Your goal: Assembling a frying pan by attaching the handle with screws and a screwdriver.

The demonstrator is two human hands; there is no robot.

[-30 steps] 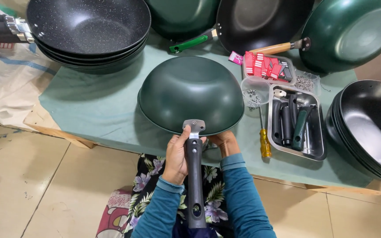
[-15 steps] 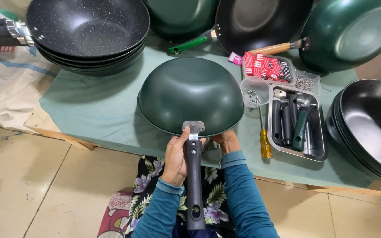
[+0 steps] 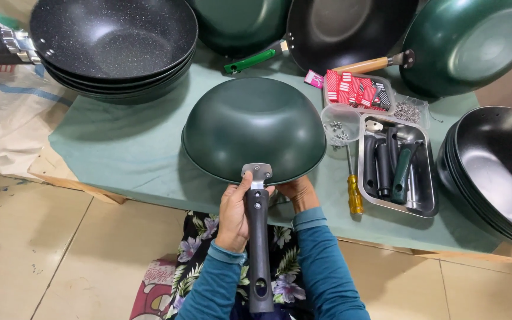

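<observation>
Grip: our left hand (image 3: 234, 214) clasps the long black handle (image 3: 259, 249); right hand (image 3: 296, 192) steadies the upturned dark-green wok (image 3: 254, 127)
Progress: we judge the handle set against the rim, not yet screwed; yellow screwdriver (image 3: 353, 188) lies untouched

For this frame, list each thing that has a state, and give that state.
Green wok: upside down on the table, rim at the near edge.
Black handle: metal bracket laid against the wok's rim.
Left hand: gripping the handle.
Right hand: at the wok's rim, partly hidden.
Yellow screwdriver: lying flat, untouched.
Steel tray: holding spare handles.
Black woks: stacked, upright.
</observation>
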